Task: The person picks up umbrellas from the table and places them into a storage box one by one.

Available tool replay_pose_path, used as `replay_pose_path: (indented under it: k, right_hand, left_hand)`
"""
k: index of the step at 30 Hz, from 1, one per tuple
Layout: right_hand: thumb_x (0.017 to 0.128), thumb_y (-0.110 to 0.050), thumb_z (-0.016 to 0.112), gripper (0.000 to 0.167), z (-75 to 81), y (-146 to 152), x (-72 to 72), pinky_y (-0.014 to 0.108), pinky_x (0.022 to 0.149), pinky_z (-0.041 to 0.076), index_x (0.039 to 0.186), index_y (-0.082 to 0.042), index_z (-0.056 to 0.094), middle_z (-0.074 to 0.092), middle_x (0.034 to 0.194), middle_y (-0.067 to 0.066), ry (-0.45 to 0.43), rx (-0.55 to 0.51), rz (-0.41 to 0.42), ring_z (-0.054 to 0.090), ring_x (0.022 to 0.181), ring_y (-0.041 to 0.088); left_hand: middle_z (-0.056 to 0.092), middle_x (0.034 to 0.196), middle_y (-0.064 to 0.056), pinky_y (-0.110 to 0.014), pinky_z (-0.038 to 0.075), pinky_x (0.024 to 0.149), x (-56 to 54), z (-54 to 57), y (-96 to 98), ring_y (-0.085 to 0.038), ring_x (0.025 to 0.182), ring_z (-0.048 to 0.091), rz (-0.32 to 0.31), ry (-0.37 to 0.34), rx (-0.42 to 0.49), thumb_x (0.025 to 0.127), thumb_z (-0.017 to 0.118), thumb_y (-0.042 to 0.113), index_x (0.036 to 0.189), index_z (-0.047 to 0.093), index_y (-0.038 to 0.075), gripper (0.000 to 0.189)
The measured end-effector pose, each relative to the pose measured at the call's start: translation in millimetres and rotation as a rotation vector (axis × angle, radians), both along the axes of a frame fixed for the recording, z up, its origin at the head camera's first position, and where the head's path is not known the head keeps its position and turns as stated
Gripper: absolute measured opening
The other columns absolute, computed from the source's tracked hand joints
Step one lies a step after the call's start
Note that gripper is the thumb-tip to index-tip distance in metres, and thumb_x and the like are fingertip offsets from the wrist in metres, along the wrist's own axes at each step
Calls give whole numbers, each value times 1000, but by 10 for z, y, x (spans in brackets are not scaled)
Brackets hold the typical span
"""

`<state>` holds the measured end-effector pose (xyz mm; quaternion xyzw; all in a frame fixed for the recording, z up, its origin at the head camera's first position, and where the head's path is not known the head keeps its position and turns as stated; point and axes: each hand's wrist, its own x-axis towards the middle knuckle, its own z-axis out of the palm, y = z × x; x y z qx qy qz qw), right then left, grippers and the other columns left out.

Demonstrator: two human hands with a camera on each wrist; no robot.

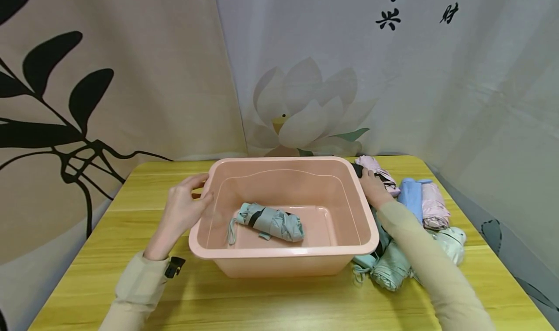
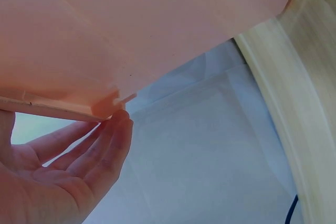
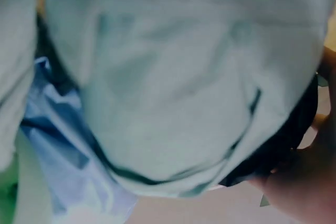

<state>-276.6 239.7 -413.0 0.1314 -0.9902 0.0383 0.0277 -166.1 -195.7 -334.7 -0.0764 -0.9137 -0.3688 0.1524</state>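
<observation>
One rectangular pink plastic basin (image 1: pixel 284 268), with one rolled grey-green fabric umbrella (image 1: pixel 272 222) inside. At least five more rolled fabric umbrellas (image 1: pixel 410 196), exact number hidden. One bare left hand (image 1: pixel 185 207), one bare right hand (image 1: pixel 374 188), one yellow wood-grain table (image 1: pixel 279 304).

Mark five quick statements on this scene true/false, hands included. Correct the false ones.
1. The basin's opening faces up. True.
2. Two bundles lie in the basin. False: only one, the teal bundle, does.
3. The left hand grips the basin. True.
4. The right hand is inside the basin. False: it is outside, by the basin's right side.
5. The blue bundle lies right of the basin. True.
</observation>
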Motion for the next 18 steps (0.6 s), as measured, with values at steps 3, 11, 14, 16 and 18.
replay_pose_path:
  k: [3,11,14,16,18]
  right_hand:
    - [91,-5,44,31,-25,-10,-2,61,86,45,110,18,53,47,113,36,20,-8,-14,50,104,50]
    - [91,-8,47,35,-59,69,-49,62,84,48,124,3,55,46,126,35,31,-5,51,49,108,52]
    - [88,-9,52,37,-58,101,-68,61,85,48,124,0,56,46,129,34,34,-2,101,49,110,51]
    - [87,-11,54,38,-55,110,-78,61,87,47,124,-1,56,46,130,32,26,-19,126,49,112,51]
    - [87,-13,56,38,-56,121,-91,60,89,47,123,-2,57,47,130,30,28,-46,159,49,112,51]
  left_hand:
    - [57,126,-28,-49,56,80,0,0,3,-42,107,62,2,-1,-1,86,58,4,127,55,-9,43]
    - [57,126,-29,-49,56,80,-4,-9,-4,-42,106,62,-1,2,-1,85,58,3,126,55,-9,43]
    - [57,126,-28,-49,57,80,-12,-16,-7,-42,106,62,-1,3,-4,85,57,4,127,55,-9,44]
    - [57,126,-29,-49,57,79,-16,-20,-11,-42,106,62,-1,2,-4,85,57,5,127,54,-9,44]
    - [56,127,-29,-49,57,79,-14,-21,-14,-42,106,62,-1,2,-1,85,57,5,127,54,-10,45]
